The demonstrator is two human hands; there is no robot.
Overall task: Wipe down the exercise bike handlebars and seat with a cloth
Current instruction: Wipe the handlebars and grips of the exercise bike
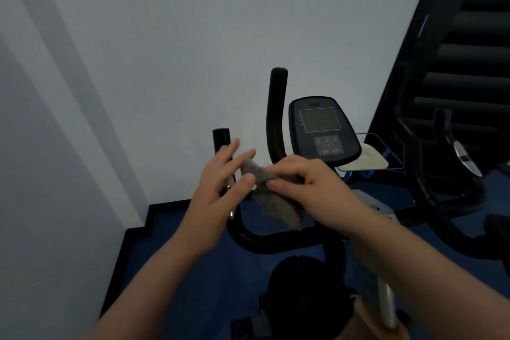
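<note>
A black exercise bike stands in front of me, with an upright handlebar (276, 116) rising beside its console (323, 130). A shorter handlebar end (221, 137) shows at the left, partly behind my left hand. The black seat (303, 281) lies below my arms. A grey cloth (271, 196) hangs between my hands, in front of the handlebars. My right hand (306, 182) pinches its upper edge with curled fingers. The straight fingers of my left hand (220, 188) touch the cloth's left end.
A white wall stands behind the bike and to the left. The floor (193, 229) is blue with a black skirting. Another dark exercise machine (441, 160) stands at the right. A small stand with a pale pad (367, 159) sits behind the console.
</note>
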